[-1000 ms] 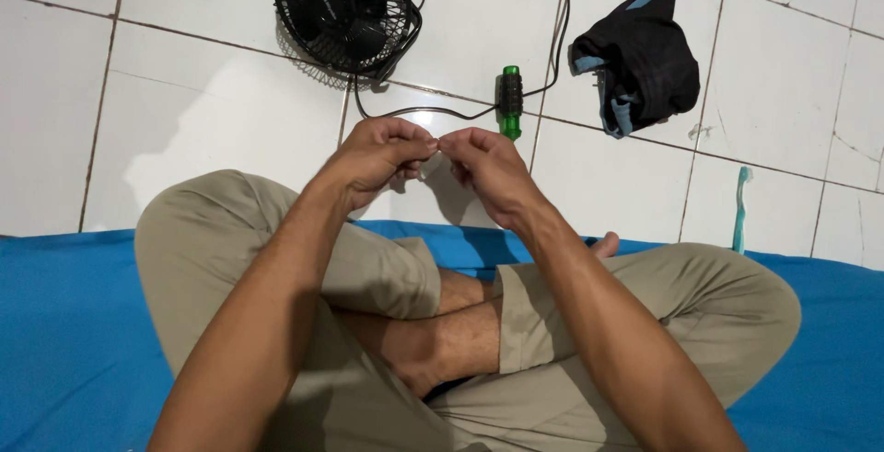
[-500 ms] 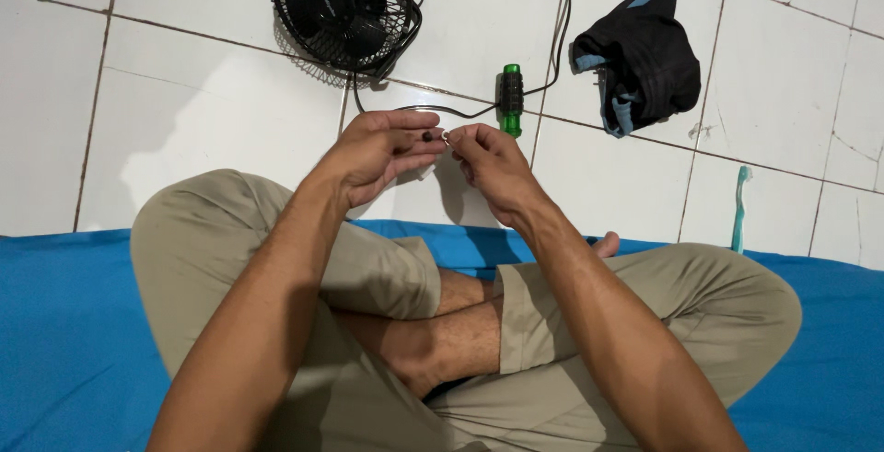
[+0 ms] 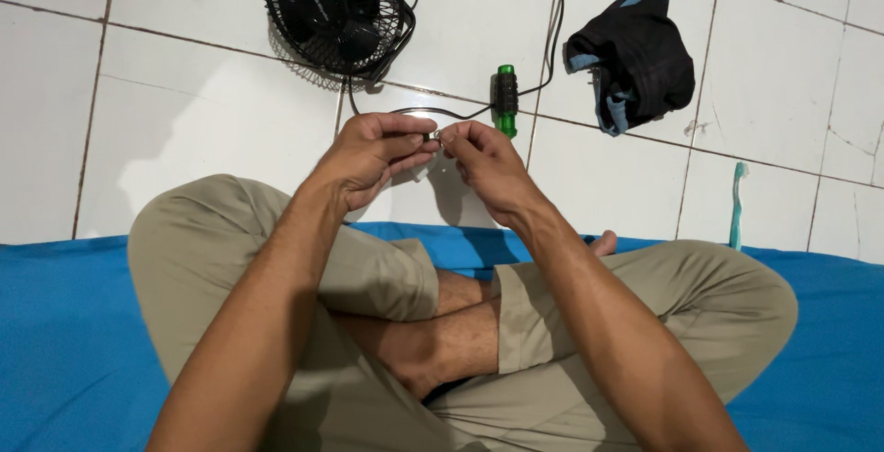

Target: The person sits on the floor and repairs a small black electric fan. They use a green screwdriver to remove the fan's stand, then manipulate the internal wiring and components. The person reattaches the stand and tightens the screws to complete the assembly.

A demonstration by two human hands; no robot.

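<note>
My left hand [image 3: 373, 153] and my right hand [image 3: 483, 162] meet above the white tiled floor [image 3: 184, 93], fingertips pinched together on a small dark part [image 3: 434, 138] at the end of a thin black cable [image 3: 552, 38]. The part is too small to make out. The cable runs from a small black fan [image 3: 336, 10] lying on the tiles just beyond my hands. A green-handled screwdriver [image 3: 505, 99] lies on the floor right behind my right hand. I sit cross-legged in khaki shorts.
A black cloth with light blue trim [image 3: 635, 56] lies on the tiles at the upper right. A teal toothbrush [image 3: 736, 203] rests near my right knee. A blue mat [image 3: 64, 341] covers the floor under me.
My hands have drawn slightly lower and closer together, and the fingers have shifted their pinch on the small part. The fan, screwdriver and cloth have not moved.
</note>
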